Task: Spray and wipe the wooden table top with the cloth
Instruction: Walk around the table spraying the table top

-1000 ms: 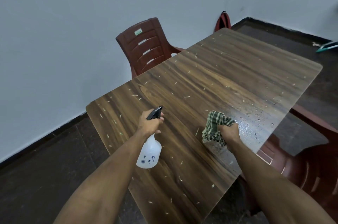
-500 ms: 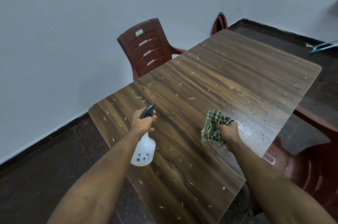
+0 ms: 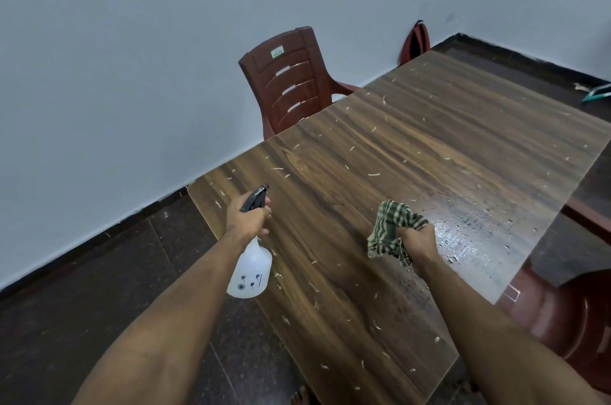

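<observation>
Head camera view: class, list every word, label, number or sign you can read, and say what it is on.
No text can be read.
Chair: small white-and-green label on the backrest, too blurred to read.
Spray bottle: small dark printed marks, too small to read.

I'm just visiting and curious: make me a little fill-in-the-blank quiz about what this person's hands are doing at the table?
1. The left hand grips a white spray ____.
2. The right hand grips a checked ____.
3. Water droplets glisten on the table just to the ____ of the right hand.
4. Against the wall stands a reddish-brown plastic ____.

Missing words: bottle; cloth; right; chair.
</observation>
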